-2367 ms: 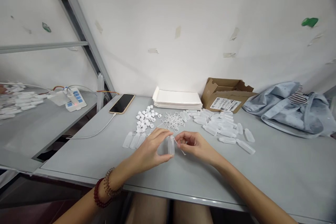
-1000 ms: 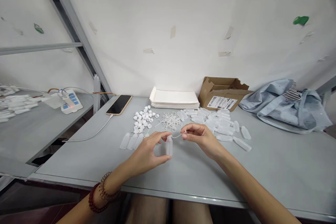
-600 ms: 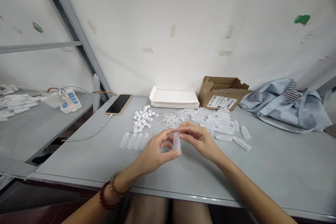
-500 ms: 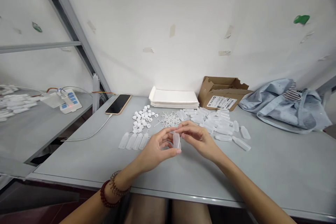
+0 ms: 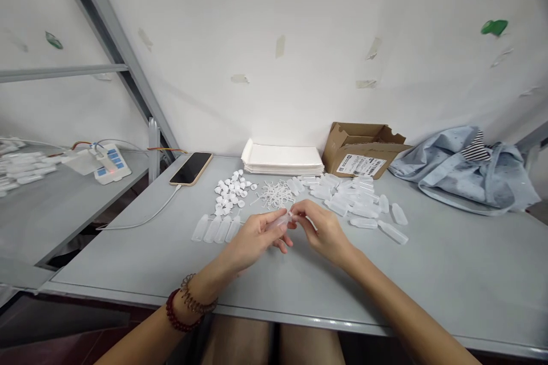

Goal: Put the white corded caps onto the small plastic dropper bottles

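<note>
My left hand point(image 5: 252, 239) is closed round a translucent plastic case point(image 5: 280, 221), which lies tilted with its far end toward my right hand. My right hand point(image 5: 323, 228) pinches at that end, where a bit of white shows between the fingertips; its shape is too small to make out. To the left of my left hand, several similar cases point(image 5: 213, 229) lie in a row with thin white strips at their tops. Beyond my hands are a heap of small white caps point(image 5: 231, 191), a tangle of thin white strips point(image 5: 276, 194) and a pile of loose translucent cases point(image 5: 357, 197).
A stack of white envelopes point(image 5: 282, 158) and an open cardboard box point(image 5: 359, 151) stand against the wall. A phone point(image 5: 191, 169) with a cable lies at left, and a blue cloth bag point(image 5: 462, 174) at right. A power strip point(image 5: 113, 164) sits on the neighbouring table.
The case has turned from upright to lying in my left hand, whose fingers have closed round it. My right fingers have gone from spread to a pinch at its end.
</note>
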`<state>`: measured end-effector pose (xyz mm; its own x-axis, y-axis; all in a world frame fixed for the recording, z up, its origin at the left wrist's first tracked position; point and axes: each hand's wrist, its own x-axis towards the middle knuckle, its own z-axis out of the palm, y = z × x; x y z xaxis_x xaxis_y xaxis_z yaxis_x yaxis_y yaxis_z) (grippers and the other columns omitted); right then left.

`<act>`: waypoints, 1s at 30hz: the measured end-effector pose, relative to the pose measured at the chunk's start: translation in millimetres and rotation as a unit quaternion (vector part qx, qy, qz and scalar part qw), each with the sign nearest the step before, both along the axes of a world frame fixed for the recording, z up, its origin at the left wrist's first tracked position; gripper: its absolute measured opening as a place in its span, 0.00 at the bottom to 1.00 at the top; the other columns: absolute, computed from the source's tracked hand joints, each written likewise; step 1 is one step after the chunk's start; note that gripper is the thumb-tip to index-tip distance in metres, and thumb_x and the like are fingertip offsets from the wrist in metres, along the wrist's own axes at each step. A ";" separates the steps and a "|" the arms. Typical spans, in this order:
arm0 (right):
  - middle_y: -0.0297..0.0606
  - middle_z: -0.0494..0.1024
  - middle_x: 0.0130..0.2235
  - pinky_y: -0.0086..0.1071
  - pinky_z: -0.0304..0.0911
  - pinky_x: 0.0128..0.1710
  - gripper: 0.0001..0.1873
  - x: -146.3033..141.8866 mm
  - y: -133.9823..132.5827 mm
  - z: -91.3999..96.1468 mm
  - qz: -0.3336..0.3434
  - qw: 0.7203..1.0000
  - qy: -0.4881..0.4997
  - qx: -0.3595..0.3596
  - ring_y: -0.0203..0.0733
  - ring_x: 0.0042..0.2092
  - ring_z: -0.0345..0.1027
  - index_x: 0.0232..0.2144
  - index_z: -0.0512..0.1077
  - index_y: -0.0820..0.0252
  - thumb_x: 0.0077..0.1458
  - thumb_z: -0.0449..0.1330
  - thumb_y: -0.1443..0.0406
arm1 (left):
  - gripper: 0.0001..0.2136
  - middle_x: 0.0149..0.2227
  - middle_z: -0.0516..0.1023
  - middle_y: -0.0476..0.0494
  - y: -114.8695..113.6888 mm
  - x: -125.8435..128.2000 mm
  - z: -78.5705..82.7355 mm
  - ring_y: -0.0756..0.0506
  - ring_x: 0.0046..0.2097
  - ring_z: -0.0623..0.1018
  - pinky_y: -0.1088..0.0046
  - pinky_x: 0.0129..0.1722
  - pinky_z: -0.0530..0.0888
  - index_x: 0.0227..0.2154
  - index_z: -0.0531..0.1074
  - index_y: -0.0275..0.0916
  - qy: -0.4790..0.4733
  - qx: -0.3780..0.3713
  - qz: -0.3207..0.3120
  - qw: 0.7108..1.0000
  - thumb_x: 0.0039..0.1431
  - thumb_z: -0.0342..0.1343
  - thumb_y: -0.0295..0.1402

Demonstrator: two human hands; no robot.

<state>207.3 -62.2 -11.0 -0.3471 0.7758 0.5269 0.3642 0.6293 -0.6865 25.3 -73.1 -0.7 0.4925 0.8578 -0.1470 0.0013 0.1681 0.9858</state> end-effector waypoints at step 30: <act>0.34 0.75 0.29 0.37 0.66 0.39 0.10 6.7 0.3 16.5 0.077 0.926 0.211 -0.305 0.39 0.33 0.70 0.33 0.76 0.58 0.52 0.64 0.58 | 0.19 0.33 0.74 0.48 -0.5 2.7 5.5 0.50 0.30 0.73 0.71 0.33 0.71 0.54 0.58 0.39 0.119 0.170 0.014 0.978 0.61 0.50 0.35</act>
